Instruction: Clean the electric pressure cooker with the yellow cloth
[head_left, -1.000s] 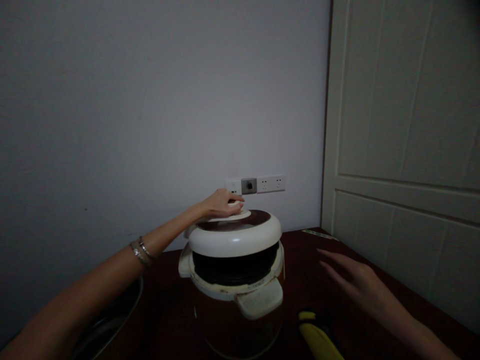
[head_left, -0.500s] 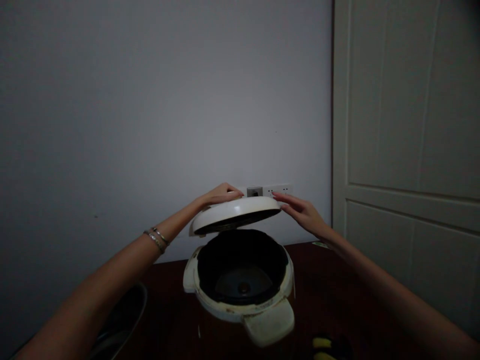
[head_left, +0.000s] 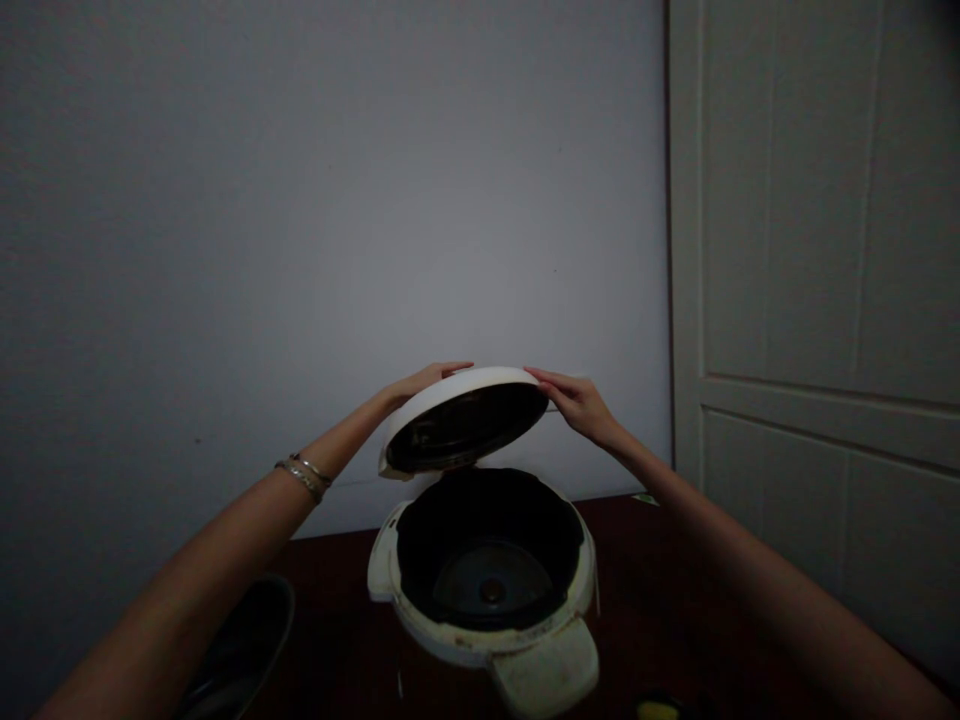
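Observation:
A white electric pressure cooker [head_left: 544,668] stands on the dark table, its dark interior showing a round heating plate [head_left: 491,578] at the bottom. Above it, the white lid [head_left: 487,378] is tilted up at the back, dark underside facing me. My left hand [head_left: 427,380] grips the lid from behind on its left; part of its fingers is hidden by the lid. On the right edge of the lid my right hand [head_left: 574,400] is closed, fingers on top and thumb at the rim.
A dark metal bowl-like pot [head_left: 270,640] sits at the lower left, partly behind my left forearm. A yellow and black item [head_left: 658,710] shows at the bottom edge. Behind are a wall [head_left: 480,200] and, to the right, a panelled door [head_left: 810,250].
The lid has tipped further up, so more of its underside shows. My right hand has moved left and closed on the lid's edge. The wall sockets are now hidden.

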